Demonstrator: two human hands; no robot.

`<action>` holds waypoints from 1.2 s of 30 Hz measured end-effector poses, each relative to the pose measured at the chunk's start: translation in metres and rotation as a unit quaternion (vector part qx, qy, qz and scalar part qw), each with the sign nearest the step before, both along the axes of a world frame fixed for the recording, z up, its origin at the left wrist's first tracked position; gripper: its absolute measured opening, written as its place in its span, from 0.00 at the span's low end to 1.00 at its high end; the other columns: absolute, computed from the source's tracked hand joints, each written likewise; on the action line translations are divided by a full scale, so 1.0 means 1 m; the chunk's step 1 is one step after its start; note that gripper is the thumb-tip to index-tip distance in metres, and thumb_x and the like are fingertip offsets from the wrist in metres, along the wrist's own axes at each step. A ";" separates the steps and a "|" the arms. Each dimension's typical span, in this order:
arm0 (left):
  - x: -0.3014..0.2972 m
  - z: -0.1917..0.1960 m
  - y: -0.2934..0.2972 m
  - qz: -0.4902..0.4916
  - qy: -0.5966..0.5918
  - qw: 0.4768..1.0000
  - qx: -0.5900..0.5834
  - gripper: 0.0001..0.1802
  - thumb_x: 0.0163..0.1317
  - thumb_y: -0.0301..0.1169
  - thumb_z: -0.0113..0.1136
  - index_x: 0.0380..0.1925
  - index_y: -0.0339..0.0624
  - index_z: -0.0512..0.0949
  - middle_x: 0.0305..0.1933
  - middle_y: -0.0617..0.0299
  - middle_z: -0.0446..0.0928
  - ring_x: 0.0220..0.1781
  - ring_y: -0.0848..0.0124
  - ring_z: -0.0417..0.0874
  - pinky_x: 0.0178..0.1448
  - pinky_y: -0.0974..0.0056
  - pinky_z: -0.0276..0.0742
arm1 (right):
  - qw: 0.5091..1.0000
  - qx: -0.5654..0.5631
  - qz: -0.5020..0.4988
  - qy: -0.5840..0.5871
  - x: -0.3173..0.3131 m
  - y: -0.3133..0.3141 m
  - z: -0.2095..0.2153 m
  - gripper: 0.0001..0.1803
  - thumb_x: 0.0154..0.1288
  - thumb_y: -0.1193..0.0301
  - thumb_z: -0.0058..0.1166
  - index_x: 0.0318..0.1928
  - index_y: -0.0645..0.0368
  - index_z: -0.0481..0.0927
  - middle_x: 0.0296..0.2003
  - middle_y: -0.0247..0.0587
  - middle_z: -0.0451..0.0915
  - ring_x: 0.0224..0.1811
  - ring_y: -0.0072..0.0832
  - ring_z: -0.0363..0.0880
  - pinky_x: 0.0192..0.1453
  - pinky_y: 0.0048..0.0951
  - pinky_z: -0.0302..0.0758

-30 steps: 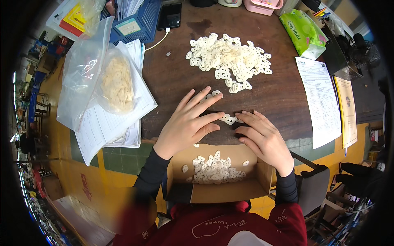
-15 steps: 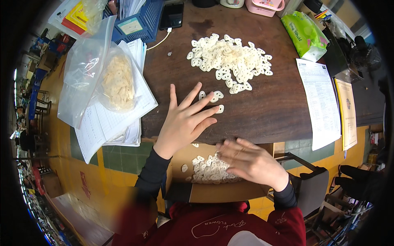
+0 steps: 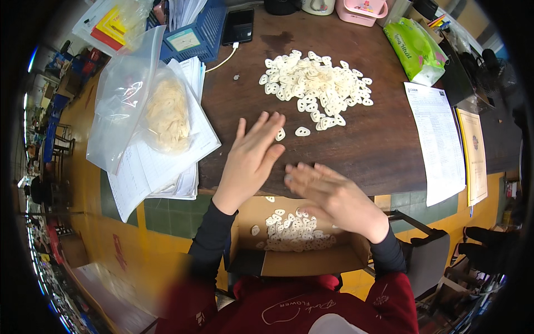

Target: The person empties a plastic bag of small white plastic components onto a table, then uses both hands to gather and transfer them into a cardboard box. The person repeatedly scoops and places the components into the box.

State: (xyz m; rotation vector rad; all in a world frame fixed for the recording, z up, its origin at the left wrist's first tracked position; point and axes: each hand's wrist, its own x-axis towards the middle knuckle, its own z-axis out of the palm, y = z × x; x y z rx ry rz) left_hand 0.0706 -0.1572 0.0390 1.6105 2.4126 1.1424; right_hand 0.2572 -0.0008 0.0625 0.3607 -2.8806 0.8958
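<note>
Small flat cream-white pieces with holes in them lie in a loose pile (image 3: pixel 328 83) on the dark wooden table (image 3: pixel 367 153). Two single pieces sit nearer to me: one loose piece (image 3: pixel 302 131) lies apart, another piece (image 3: pixel 280 134) is beside my left fingertips. My left hand (image 3: pixel 249 158) rests low over the table, its fingers stretched out. Over the table's front edge is my right hand (image 3: pixel 339 200), slightly blurred, fingers extended; a small greyish spot shows at its fingertips, too unclear to name. Below it, an open cardboard box (image 3: pixel 317 264) holds many such pieces (image 3: pixel 297 231).
At left, a clear plastic bag (image 3: pixel 168 119) of similar pieces lies on stacked papers (image 3: pixel 133 178). Behind stand a blue basket (image 3: pixel 194 42) and a phone (image 3: pixel 238 26) with a white cable. A green tissue pack (image 3: pixel 414 53) and paper sheets (image 3: pixel 436 145) lie at right.
My left hand's fingers have drawn closer together, and the hand has shifted off some loose pieces; fewer show near it. My right hand has moved up and left over the table edge.
</note>
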 end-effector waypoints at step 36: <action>0.006 0.008 0.003 -0.165 0.043 0.975 -0.145 0.37 0.71 0.43 0.63 0.79 0.57 0.66 0.83 0.64 0.63 0.86 0.60 0.59 0.86 0.43 0.50 | 0.980 0.017 -0.172 0.099 0.011 0.034 0.006 0.27 0.65 0.71 0.67 0.65 0.58 0.82 0.69 0.47 0.77 0.71 0.45 0.76 0.74 0.45 0.74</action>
